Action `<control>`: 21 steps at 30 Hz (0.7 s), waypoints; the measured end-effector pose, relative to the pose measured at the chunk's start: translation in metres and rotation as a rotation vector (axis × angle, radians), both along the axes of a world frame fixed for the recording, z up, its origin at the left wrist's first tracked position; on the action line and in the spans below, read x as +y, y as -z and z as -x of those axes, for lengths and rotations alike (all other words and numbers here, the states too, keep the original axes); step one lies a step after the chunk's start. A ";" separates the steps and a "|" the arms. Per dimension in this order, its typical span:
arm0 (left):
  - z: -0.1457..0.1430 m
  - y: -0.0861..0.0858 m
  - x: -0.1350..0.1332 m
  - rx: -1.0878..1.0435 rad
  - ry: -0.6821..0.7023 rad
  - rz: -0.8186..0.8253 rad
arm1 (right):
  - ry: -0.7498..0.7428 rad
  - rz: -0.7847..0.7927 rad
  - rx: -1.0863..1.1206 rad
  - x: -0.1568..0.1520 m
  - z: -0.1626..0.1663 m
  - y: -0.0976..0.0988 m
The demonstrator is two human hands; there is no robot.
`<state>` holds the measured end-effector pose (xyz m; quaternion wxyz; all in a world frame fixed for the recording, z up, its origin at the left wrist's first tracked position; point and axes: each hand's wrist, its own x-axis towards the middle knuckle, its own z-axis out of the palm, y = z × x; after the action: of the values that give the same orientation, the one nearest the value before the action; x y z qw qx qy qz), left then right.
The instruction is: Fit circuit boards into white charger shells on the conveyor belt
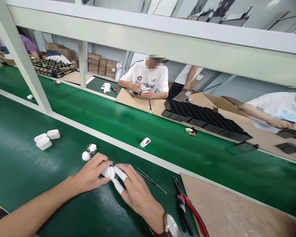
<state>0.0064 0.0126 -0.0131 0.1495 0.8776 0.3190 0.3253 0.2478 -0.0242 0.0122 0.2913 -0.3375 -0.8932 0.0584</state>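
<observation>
"What do I have on the left?"

"Three white cups [44, 144], mouths up, then two boards [86, 156]. My left hand [93, 171] grips a white case [105, 172], near centre, seemingly to steady it; my right hand [135, 187] pinches a capped board [111, 172] at its mouth (partly hidden). Tweezers [151, 180] lie handily right."

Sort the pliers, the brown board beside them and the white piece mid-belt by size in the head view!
Brown board
Pliers
White piece, though it lies farther from the camera
</observation>
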 end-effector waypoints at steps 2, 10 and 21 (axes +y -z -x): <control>-0.001 0.001 -0.001 0.001 0.005 0.028 | 0.007 0.017 -0.029 -0.001 0.000 -0.002; -0.006 -0.001 -0.003 -0.084 0.066 0.416 | 0.036 0.082 0.026 -0.001 0.006 -0.011; 0.001 0.000 0.001 -0.093 0.100 0.502 | -0.021 0.123 0.065 0.002 0.015 -0.003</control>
<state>0.0049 0.0138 -0.0128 0.3931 0.8118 0.3388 0.2680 0.2332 -0.0222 0.0154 0.2983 -0.3431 -0.8816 0.1271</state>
